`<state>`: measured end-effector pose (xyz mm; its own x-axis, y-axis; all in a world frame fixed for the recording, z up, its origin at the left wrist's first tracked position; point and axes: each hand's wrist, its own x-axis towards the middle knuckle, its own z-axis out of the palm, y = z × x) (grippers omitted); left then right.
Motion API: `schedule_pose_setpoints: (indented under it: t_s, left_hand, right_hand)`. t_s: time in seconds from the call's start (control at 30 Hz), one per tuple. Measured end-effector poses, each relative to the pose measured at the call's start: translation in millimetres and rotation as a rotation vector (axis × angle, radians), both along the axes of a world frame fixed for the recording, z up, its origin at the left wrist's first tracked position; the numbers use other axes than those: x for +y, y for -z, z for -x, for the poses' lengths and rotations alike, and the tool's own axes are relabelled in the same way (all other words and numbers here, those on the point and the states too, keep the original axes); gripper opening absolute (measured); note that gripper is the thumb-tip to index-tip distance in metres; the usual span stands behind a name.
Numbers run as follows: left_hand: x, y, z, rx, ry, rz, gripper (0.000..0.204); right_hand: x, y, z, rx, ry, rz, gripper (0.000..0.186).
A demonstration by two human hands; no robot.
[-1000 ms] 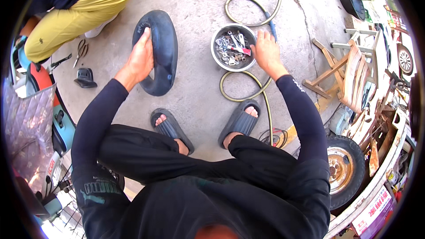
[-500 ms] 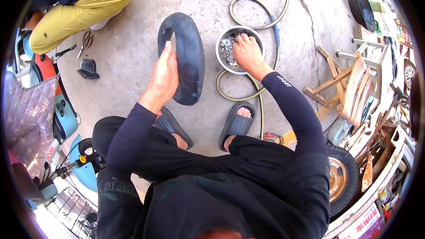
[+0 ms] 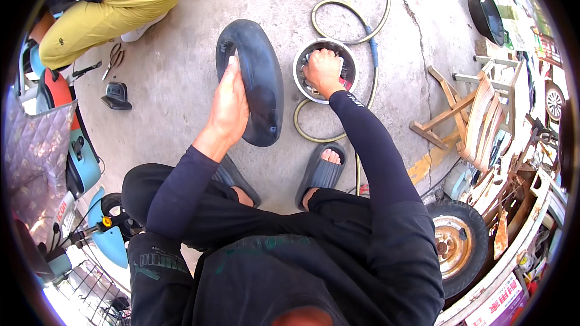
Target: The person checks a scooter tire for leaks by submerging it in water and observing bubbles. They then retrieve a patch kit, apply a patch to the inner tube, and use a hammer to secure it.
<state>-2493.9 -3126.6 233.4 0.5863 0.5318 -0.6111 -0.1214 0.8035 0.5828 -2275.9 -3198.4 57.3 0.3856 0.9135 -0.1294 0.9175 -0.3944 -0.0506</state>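
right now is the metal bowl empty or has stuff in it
Not empty: the metal bowl holds small metal parts, with the right hand reaching inside.

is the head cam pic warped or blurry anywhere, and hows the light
Head view: strong fisheye, black corners, and the hose and wooden stool bend toward the rim; daylight is bright and even on the concrete, blown out at lower left; the left hand on the black inner tube and the right hand in the metal bowl look sharp.

Matt black rubber inner tube (image 3: 257, 78) on rough grey concrete floor (image 3: 169, 84); beside the tube, a shiny metal bowl (image 3: 302, 78) and smooth olive hose (image 3: 338, 9).
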Motion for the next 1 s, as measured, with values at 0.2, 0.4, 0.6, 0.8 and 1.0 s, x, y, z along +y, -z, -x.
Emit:
schedule_pose_setpoints:
  t_s: [0.2,0.4,0.6,0.8,1.0]
  left_hand:
    - [3.0,-2.1,1.7,-0.026,-0.004,0.001,0.064]
    - [3.5,3.6,-4.7,-0.017,0.002,-0.022,0.064]
    - [-5.2,2.4,-12.8,0.043,-0.005,-0.035,0.069]
    - [-6.7,2.5,-20.4,0.027,0.031,-0.069,0.064]
    - [-10.6,26.6,-51.2,0.063,0.098,-0.046,0.064]
  right_hand:
    - [-4.6,-16.4,-16.9,0.441,0.36,-0.041,0.021]
    - [-18.1,-10.6,-35.8,0.378,0.189,-0.205,0.014]
    - [6.5,-20.2,-11.1,0.254,0.024,0.005,0.03]
    - [12.2,-11.9,-20.0,0.325,0.238,0.094,0.027]
    - [-23.3,-7.8,-46.3,0.787,0.367,-0.172,0.026]
